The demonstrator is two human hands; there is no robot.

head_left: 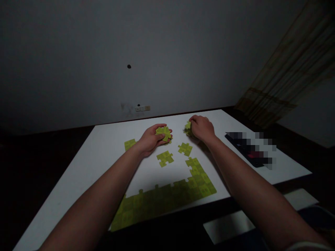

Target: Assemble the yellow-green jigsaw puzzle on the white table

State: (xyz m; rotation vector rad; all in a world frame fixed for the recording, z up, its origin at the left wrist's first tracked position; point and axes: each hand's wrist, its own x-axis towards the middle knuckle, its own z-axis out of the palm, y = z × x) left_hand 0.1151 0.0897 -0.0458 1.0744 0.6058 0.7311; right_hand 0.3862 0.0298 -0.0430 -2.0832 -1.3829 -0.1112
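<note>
left hand (pixel 150 140): curled, cradling yellow-green jigsaw pieces (pixel 164 133) against palm | right hand (pixel 203 128): fingers pressed over another yellow-green jigsaw piece (pixel 187 127), partly hidden; both above white desk (pixel 89 174) | loose notched pieces (pixel 164 158) lie between hands and joined L-shaped yellow-green puzzle section (pixel 167 198)

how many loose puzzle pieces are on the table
3: one piece left of the left hand, one and another between it and the right hand. Some may be hidden under the hands.
</note>
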